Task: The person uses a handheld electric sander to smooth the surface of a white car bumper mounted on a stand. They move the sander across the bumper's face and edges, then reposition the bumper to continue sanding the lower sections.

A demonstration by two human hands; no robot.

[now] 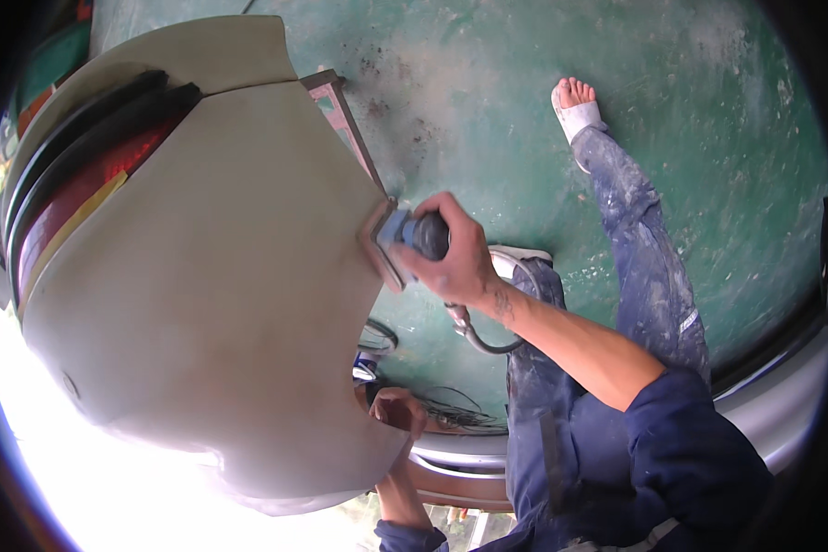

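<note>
My right hand (451, 248) is wrapped round a pneumatic sander (414, 230) with a dark top and blue body, its pad against the right edge of a grey painted car body panel (193, 276). A grey hose (483, 340) hangs from the sander. Below, my left hand (400, 414) curls at the panel's lower right edge, fingers wrapped toward it and partly hidden by it. At the panel's upper left sits a red lamp (124, 156) between black trim, with yellow tape along it.
A pink and grey stand (345, 120) shows behind the panel. My legs (644, 239) stand on a green, stained floor (708, 110). Coiled hoses and cables (451, 409) lie beneath, beside curved silver car parts (773, 405) at the lower right.
</note>
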